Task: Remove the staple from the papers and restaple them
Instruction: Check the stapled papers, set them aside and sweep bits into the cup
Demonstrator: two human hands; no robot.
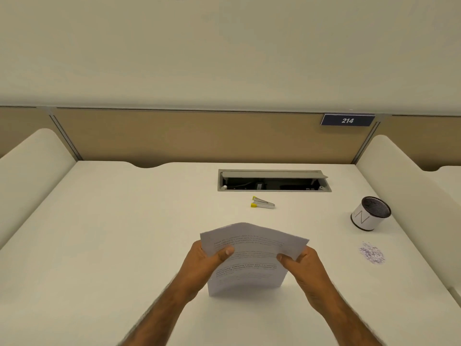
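Lower centre of frame: both forearms come in from the bottom edge. The left hand [203, 260] grips the left edge of the papers [252, 260], thumb on the printed face and fingers behind. The right hand [303, 264] pinches the right edge the same way, thumb in front. Hands are apart, one on each side of the stack, both clamped on it.

The papers stand roughly upright at centre frame, top edge bowed. The bottom edge is at or just above the desk [124, 233]; contact is unclear. Printed text faces the camera.

No staple is visible at any corner, as it is too small or hidden, so I cannot tell whether the old one is out.

Right of the hands, mid-right of frame, is a small heap of tiny bits [371, 252]. They could be pulled staples or paper scraps, but they are too small to say.

Beyond the papers, centre frame, a small silver tool with yellow ends [263, 203] lies on the desk, well apart from both hands. It is probably the stapler or remover. Further right stands a mesh-topped cup [369, 213]. Behind the tool is an open cable hatch [274, 181], then the tan partition [174, 136] with a number plate [347, 120] at upper right.

Judged progress: the sheets are in hand and being squared or checked, with no tool held. At least the restapling is left, and possibly the removal too. The next move needs one hand freed to reach forward for the tool.
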